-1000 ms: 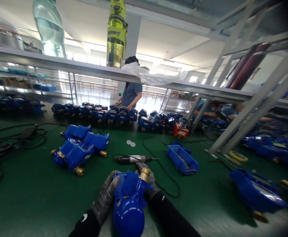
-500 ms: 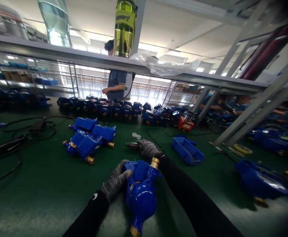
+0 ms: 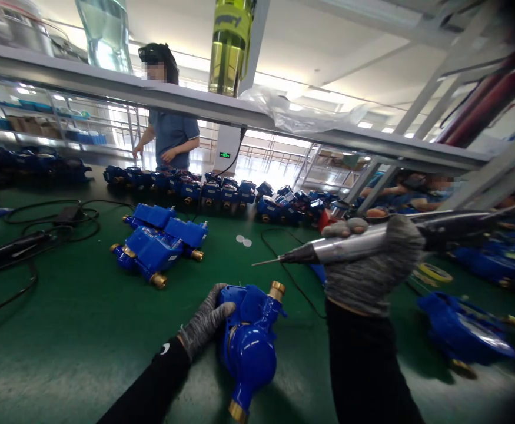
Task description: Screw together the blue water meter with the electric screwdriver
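Observation:
A blue water meter (image 3: 252, 353) with brass threaded ends lies on the green bench in front of me. My left hand (image 3: 206, 321), in a grey glove, grips its upper left side, thumb on top. Raised to the right of the meter, my gloved right hand (image 3: 372, 271) is wrapped round an electric screwdriver (image 3: 349, 247) with a silver and black body. The thin bit points left, above the bench and apart from the meter. Two small white discs (image 3: 243, 240) lie beyond the meter. Several more blue meters (image 3: 158, 241) are grouped at the left.
A blue meter (image 3: 464, 327) and a roll of yellow tape (image 3: 434, 272) lie at the right. A blue bin (image 3: 318, 271) is mostly behind my right hand. Cables and a black tool (image 3: 12, 247) lie left. An overhead shelf (image 3: 173, 97) holds bottles; a person (image 3: 173, 135) stands beyond.
My right hand has come up and back to the right from the bench, carrying the screwdriver. My left hand has stayed on the water meter. The person beyond appears farther left.

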Action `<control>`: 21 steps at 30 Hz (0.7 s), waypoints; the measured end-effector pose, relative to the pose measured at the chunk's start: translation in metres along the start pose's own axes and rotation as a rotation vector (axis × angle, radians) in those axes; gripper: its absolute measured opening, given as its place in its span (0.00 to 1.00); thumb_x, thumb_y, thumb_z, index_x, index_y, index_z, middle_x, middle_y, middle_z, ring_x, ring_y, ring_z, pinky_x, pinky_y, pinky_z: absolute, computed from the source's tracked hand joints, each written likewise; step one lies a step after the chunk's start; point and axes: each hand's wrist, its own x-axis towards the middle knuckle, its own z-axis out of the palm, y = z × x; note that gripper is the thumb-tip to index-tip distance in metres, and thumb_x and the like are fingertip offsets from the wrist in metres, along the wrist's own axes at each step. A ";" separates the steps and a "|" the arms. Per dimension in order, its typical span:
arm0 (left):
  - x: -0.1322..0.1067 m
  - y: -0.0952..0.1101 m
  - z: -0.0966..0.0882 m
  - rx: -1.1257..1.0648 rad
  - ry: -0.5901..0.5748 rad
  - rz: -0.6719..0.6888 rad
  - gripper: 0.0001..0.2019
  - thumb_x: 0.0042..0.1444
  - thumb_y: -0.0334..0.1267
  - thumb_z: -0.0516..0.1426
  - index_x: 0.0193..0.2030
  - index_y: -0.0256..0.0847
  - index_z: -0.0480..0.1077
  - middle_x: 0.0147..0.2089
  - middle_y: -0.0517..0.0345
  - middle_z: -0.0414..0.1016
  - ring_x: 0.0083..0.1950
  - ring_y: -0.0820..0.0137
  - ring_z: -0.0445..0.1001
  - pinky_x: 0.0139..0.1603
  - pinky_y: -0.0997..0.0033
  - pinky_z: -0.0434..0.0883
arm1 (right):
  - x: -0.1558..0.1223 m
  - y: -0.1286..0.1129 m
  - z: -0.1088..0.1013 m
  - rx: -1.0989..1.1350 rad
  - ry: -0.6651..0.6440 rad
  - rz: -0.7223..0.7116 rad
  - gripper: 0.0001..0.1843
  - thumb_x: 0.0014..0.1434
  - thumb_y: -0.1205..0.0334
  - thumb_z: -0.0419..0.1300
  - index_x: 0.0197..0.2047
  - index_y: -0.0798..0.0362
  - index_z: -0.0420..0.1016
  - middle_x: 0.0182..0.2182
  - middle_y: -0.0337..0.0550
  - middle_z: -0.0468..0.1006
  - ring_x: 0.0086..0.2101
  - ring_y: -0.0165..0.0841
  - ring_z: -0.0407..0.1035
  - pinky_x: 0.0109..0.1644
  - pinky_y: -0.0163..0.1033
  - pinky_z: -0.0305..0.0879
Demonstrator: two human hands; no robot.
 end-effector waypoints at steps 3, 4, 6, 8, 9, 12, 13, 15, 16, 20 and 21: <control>0.001 -0.005 -0.001 0.015 0.012 0.032 0.37 0.54 0.54 0.71 0.63 0.43 0.60 0.63 0.44 0.69 0.66 0.44 0.67 0.67 0.42 0.65 | -0.051 0.018 0.030 -0.081 -0.039 0.033 0.19 0.53 0.53 0.73 0.40 0.53 0.72 0.23 0.33 0.68 0.24 0.29 0.65 0.31 0.36 0.72; 0.001 -0.006 -0.001 0.011 0.013 0.040 0.37 0.54 0.54 0.71 0.63 0.43 0.60 0.63 0.44 0.69 0.66 0.44 0.67 0.68 0.43 0.65 | -0.064 0.027 0.035 -0.134 -0.062 0.027 0.20 0.53 0.53 0.74 0.41 0.53 0.72 0.23 0.33 0.69 0.24 0.30 0.66 0.32 0.37 0.72; 0.001 -0.007 -0.001 -0.006 0.011 0.054 0.36 0.54 0.53 0.71 0.63 0.43 0.61 0.63 0.46 0.69 0.67 0.44 0.66 0.68 0.43 0.65 | -0.081 0.044 0.039 -0.233 -0.099 0.010 0.19 0.55 0.54 0.74 0.43 0.52 0.73 0.25 0.34 0.71 0.25 0.32 0.69 0.32 0.38 0.72; 0.000 -0.006 0.000 -0.029 0.005 0.058 0.35 0.55 0.53 0.70 0.62 0.44 0.61 0.63 0.47 0.69 0.68 0.44 0.65 0.69 0.44 0.64 | -0.090 0.056 0.039 -0.306 -0.134 0.015 0.19 0.56 0.53 0.74 0.44 0.52 0.74 0.26 0.35 0.73 0.26 0.33 0.71 0.30 0.38 0.72; -0.001 -0.005 0.001 -0.037 0.002 0.063 0.34 0.55 0.52 0.70 0.62 0.44 0.62 0.63 0.47 0.69 0.68 0.45 0.65 0.69 0.44 0.64 | -0.092 0.060 0.039 -0.328 -0.145 0.017 0.19 0.56 0.53 0.73 0.44 0.52 0.74 0.26 0.35 0.74 0.25 0.33 0.71 0.28 0.37 0.71; -0.001 -0.004 0.003 -0.045 -0.004 0.081 0.33 0.55 0.52 0.70 0.61 0.42 0.62 0.61 0.47 0.69 0.67 0.45 0.66 0.69 0.45 0.64 | -0.091 0.063 0.042 -0.386 -0.180 0.001 0.15 0.56 0.57 0.70 0.43 0.53 0.73 0.25 0.35 0.74 0.24 0.32 0.71 0.25 0.35 0.69; -0.001 -0.004 0.003 -0.051 -0.003 0.081 0.34 0.55 0.52 0.70 0.61 0.42 0.62 0.61 0.47 0.70 0.66 0.46 0.67 0.68 0.45 0.65 | -0.090 0.062 0.045 -0.410 -0.186 -0.007 0.14 0.56 0.58 0.69 0.42 0.53 0.73 0.25 0.35 0.74 0.23 0.32 0.71 0.25 0.35 0.69; -0.001 -0.005 0.004 -0.078 0.001 0.077 0.35 0.54 0.52 0.71 0.61 0.42 0.61 0.60 0.46 0.70 0.64 0.46 0.69 0.66 0.46 0.67 | -0.089 0.061 0.049 -0.456 -0.192 -0.009 0.13 0.54 0.60 0.68 0.41 0.54 0.73 0.26 0.36 0.75 0.22 0.32 0.71 0.24 0.35 0.70; 0.000 -0.005 0.005 -0.095 0.008 0.077 0.35 0.54 0.52 0.71 0.60 0.42 0.61 0.60 0.46 0.70 0.62 0.47 0.70 0.65 0.46 0.68 | -0.089 0.061 0.051 -0.472 -0.196 -0.010 0.13 0.53 0.61 0.68 0.40 0.54 0.73 0.26 0.36 0.75 0.22 0.32 0.71 0.23 0.35 0.69; 0.001 -0.010 0.006 -0.120 0.034 0.087 0.36 0.52 0.52 0.72 0.60 0.41 0.62 0.58 0.47 0.71 0.61 0.49 0.71 0.64 0.50 0.68 | -0.093 0.072 0.050 -0.555 -0.192 -0.006 0.16 0.52 0.58 0.69 0.41 0.55 0.72 0.30 0.41 0.77 0.25 0.35 0.73 0.25 0.37 0.70; 0.002 -0.012 0.006 -0.121 0.045 0.088 0.36 0.51 0.52 0.72 0.60 0.42 0.63 0.59 0.47 0.71 0.61 0.49 0.71 0.64 0.50 0.68 | -0.095 0.077 0.047 -0.592 -0.193 -0.006 0.17 0.52 0.56 0.69 0.41 0.55 0.72 0.32 0.43 0.78 0.28 0.36 0.74 0.27 0.38 0.71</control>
